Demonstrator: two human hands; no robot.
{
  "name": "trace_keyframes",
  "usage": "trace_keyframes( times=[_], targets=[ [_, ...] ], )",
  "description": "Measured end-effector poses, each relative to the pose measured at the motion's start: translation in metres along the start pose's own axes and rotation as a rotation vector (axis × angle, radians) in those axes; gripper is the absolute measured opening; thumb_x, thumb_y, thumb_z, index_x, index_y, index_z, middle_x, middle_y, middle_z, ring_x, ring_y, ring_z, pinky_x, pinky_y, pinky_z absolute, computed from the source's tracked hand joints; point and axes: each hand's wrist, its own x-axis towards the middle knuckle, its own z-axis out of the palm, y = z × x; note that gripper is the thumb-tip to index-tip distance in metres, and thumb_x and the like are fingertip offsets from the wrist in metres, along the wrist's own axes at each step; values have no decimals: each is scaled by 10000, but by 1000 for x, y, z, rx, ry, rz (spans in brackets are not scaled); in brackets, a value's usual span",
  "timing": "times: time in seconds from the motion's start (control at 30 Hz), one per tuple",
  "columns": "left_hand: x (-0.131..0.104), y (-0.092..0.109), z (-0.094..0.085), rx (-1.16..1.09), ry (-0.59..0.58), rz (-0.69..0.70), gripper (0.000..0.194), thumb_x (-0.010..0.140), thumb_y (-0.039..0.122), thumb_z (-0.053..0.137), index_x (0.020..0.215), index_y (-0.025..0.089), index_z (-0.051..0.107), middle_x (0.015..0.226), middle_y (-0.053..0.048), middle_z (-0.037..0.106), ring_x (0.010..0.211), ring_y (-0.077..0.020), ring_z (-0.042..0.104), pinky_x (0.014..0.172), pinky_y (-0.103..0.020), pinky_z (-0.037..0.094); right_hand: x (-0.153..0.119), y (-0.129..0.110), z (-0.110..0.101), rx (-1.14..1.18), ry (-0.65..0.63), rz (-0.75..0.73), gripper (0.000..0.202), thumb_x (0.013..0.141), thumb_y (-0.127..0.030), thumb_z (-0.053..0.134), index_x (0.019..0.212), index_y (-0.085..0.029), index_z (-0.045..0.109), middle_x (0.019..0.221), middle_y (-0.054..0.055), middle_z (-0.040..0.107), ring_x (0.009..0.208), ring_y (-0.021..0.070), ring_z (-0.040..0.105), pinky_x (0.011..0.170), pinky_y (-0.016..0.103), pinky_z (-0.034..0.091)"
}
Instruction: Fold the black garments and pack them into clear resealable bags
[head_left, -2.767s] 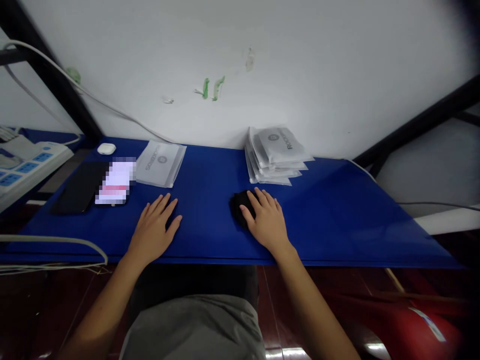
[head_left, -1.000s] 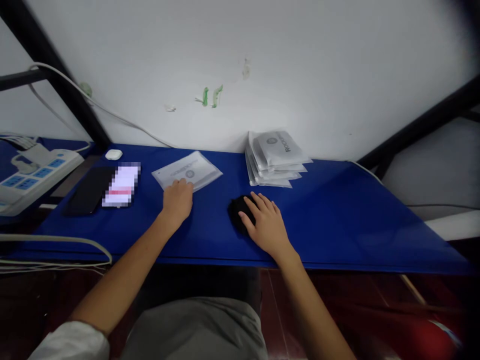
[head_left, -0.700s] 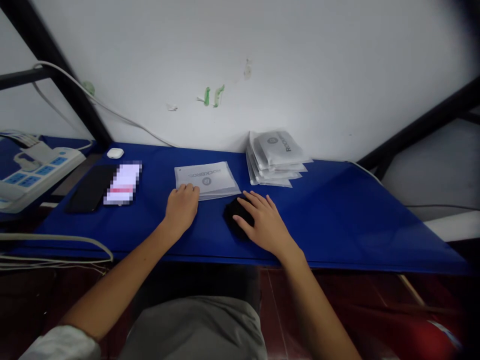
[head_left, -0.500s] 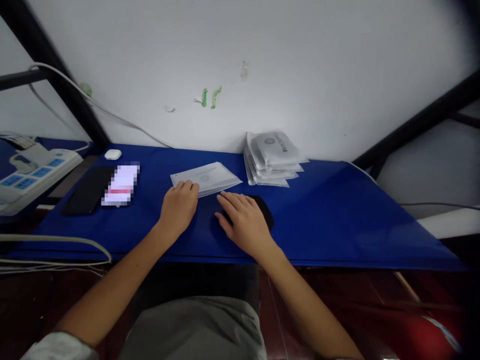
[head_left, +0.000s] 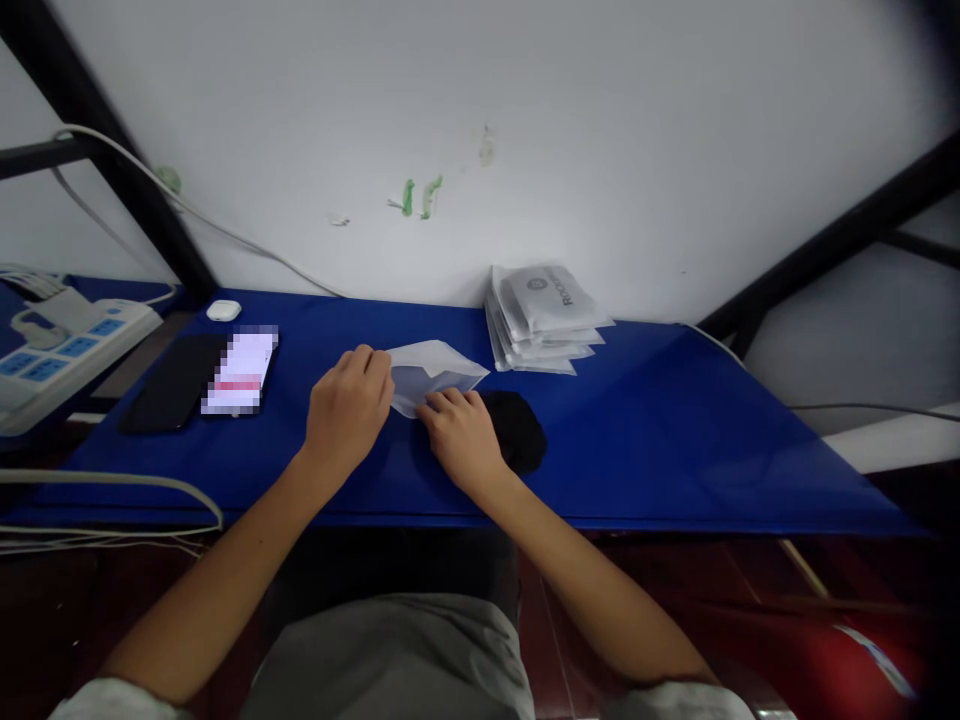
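Note:
Between my hands a frosted plastic zip bag (head_left: 439, 362) gapes open at its near side, over the blue tabletop. My left hand (head_left: 351, 400) is closed on the bag's left edge, its fingers curled. The fingers of my right hand (head_left: 461, 435) are bent over the near lip of the bag and grip it. Just right of that hand lies a folded black cloth item (head_left: 516, 430), partly covered by the hand. A stack of filled frosted zip bags (head_left: 551, 310) with dark printed lettering stands farther back, against the wall.
On the left are a lit phone (head_left: 240, 370), a black phone-like slab (head_left: 176, 380) and a white earbud case (head_left: 223, 310). A white power strip (head_left: 75, 345) with plugs sits at the far left. Black metal bars (head_left: 112, 150) slant at the sides.
My right hand has moved left off the black cloth item onto the bag. The bag's mouth has been spread apart, and my left hand has lifted its edge slightly.

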Motion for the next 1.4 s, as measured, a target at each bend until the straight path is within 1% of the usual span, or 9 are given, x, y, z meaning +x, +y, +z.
trace_keyframes(
  times=[0.2, 0.33, 0.53, 0.63, 0.73, 0.9, 1.03, 1.23, 1.4],
  targets=[
    [1, 4, 2, 6, -150, 25, 238, 930, 185, 391, 946, 178, 629, 905, -73, 634, 846, -210, 610, 587, -287, 422, 0, 0, 4, 43, -34, -9, 280, 906, -99, 440, 948, -171, 707, 1122, 102, 672, 950, 236, 590, 850, 379, 395],
    [4, 1, 2, -29, -108, -33, 281, 946, 198, 367, 976, 183, 646, 920, -78, 636, 843, -208, 613, 585, -286, 417, -1, 1, 10, 94, -63, -15, 262, 886, -94, 467, 969, -173, 702, 1108, 100, 673, 987, 227, 593, 899, 371, 394],
    [1, 1, 8, -5, -210, 110, 291, 962, 225, 369, 920, 193, 655, 853, -57, 633, 772, -197, 624, 515, -278, 352, -7, -4, 6, 156, -17, -25, 210, 903, -169, 487, 1012, -146, 666, 1076, 102, 676, 1023, 226, 584, 935, 364, 396],
    [-2, 1, 11, 9, -234, 83, 293, 964, 224, 367, 938, 191, 658, 873, -60, 639, 763, -198, 628, 508, -282, 346, -21, -11, -5, 142, 118, 97, 229, 934, -237, 463, 994, -154, 668, 1112, 122, 669, 1015, 244, 584, 890, 385, 418],
    [-1, -2, 14, 3, -233, 40, 291, 961, 228, 372, 973, 194, 661, 894, -64, 643, 779, -204, 629, 509, -286, 350, -39, -9, -13, 110, 265, 350, 294, 954, -314, 428, 1056, -163, 659, 1125, 144, 660, 1003, 273, 590, 807, 400, 440],
    [3, -4, 21, -4, -212, 11, 303, 961, 230, 363, 972, 196, 664, 920, -71, 651, 772, -206, 632, 500, -285, 337, -58, 7, 1, 7, 189, 567, 429, 930, -424, 423, 1205, -134, 581, 1237, 239, 588, 1048, 366, 577, 760, 467, 482],
    [5, -4, 24, -16, -202, 22, 306, 965, 235, 358, 978, 196, 661, 926, -71, 658, 771, -201, 635, 509, -283, 336, -59, 15, 11, 76, 112, 463, 409, 900, -365, 477, 1220, -130, 571, 1295, 227, 552, 1158, 362, 536, 897, 501, 476],
    [7, -7, 25, -26, -187, 18, 270, 959, 243, 397, 965, 200, 663, 932, -54, 666, 792, -208, 644, 510, -285, 327, -59, 21, -1, 388, 2, 113, 493, 832, -162, 442, 1320, -146, 503, 1470, 126, 425, 1394, 274, 317, 1128, 548, 279],
    [5, -8, 27, -30, -182, 26, 270, 958, 245, 402, 957, 197, 668, 906, -48, 664, 791, -209, 647, 506, -290, 328, -65, 19, -2, 475, -18, 49, 686, 761, -77, 385, 1442, -144, 338, 1507, 76, 380, 1441, 212, 212, 1165, 540, 206]
  ],
)
